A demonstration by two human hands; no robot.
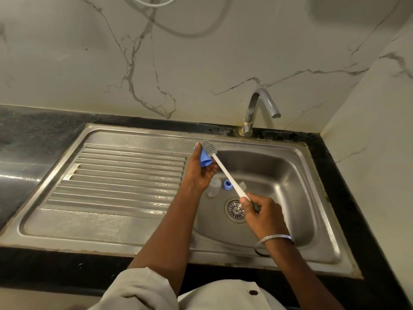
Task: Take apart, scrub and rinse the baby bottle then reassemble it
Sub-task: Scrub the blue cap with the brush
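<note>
Head view: left hand (200,173) grips blue cap (205,158); right hand (261,211) grips white-handled, grey-bristled brush (228,172).

Two hands are in view, one left hand (200,173) and one right hand (261,212), together with one bottle brush (225,173) and one silver bangle (273,239). The baby bottle pieces number four: one blue cap (205,158), one blue screw ring (227,184), one clear bottle body (213,186) and one clear teat (242,186). There is one steel sink (93,237) with one basin (297,182), one ribbed drainboard (123,173) and one drain strainer (234,209), plus one tap (257,108) and one dark button (253,292) on one pale garment (138,291).
</note>
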